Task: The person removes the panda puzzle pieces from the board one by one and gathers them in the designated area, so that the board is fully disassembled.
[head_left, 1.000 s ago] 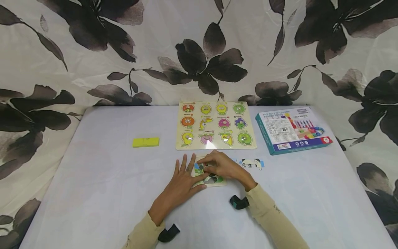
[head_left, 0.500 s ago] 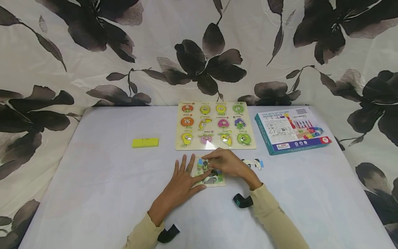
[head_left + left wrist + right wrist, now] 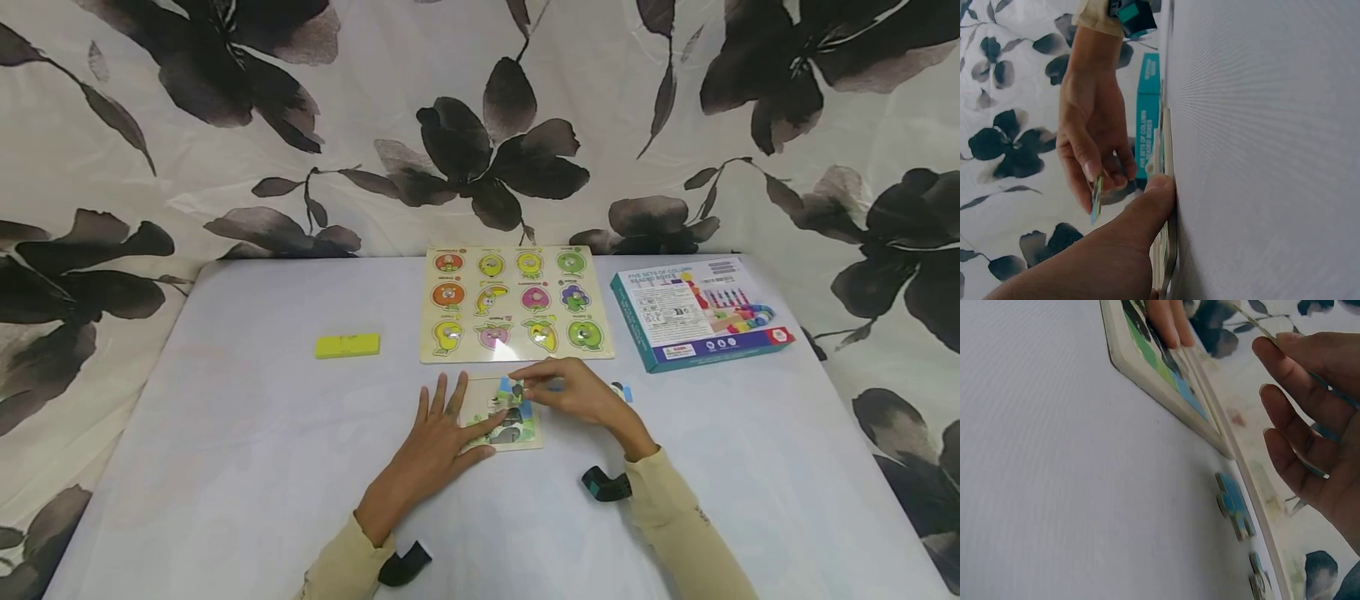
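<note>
Now swinging the puzzle piece (image 3: 1096, 200), pinched in the right hand (image 3: 572, 392), rightward above the puzzle board (image 3: 478, 393) (keeping the left hand (image 3: 433, 442) spread across its left edge), apparently not yet placing it.

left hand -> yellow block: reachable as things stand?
Likely yes. In the head view the left hand lies just nearer and to the right of the yellow block, with nothing visible standing between them. It would probably have to come off the puzzle board first.
</note>
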Demonstrator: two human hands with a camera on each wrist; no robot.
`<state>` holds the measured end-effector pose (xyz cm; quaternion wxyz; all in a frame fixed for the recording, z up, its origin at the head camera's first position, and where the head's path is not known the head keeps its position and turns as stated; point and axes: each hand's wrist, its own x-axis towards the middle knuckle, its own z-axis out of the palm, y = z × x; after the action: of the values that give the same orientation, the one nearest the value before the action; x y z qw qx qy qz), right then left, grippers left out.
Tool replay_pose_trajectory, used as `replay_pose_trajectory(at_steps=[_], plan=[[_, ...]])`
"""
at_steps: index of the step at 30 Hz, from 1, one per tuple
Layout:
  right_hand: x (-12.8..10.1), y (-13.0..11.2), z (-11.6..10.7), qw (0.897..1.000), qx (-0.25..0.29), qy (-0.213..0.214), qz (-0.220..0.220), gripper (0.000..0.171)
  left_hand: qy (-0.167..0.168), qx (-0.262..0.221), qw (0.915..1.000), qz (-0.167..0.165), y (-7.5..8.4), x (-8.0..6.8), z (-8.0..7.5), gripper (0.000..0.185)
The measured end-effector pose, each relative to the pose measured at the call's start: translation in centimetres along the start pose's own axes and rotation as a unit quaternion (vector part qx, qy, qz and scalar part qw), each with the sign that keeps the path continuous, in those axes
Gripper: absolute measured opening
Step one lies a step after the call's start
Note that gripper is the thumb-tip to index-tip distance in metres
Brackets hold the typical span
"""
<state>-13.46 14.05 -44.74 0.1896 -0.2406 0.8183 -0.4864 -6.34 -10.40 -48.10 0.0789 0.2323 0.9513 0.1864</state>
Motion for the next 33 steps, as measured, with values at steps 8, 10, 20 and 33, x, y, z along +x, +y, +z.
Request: replay_pose_trajectory(at_steps=[8,10,20,33], plan=[[-1.4,0.9,-1.2,1.0,-0.011,0.018,0.013,0.026,0.006,-0.005,1.0,0.0,-0.1,0.1,0.0,0.05],[-1.8,1.1,-1.4,1.0,-0.012,0.018,0.021,0.027,0.003,-0.009,1.0,-0.001,-0.1,0.1,0.0,0.05],[-3.3,1.8,-2.1,0.999,0.0,0.017,0.044,0.03,-0.001,-0.011,0.9999,-0.004,-0.1,0.2,0.2,0.051],[-5.0,2.6,-2.5,0.997,-0.019,0.016,0.069,0.029,-0.007,-0.017,0.9998,-0.005,-0.2,0.1,0.1,0.051]])
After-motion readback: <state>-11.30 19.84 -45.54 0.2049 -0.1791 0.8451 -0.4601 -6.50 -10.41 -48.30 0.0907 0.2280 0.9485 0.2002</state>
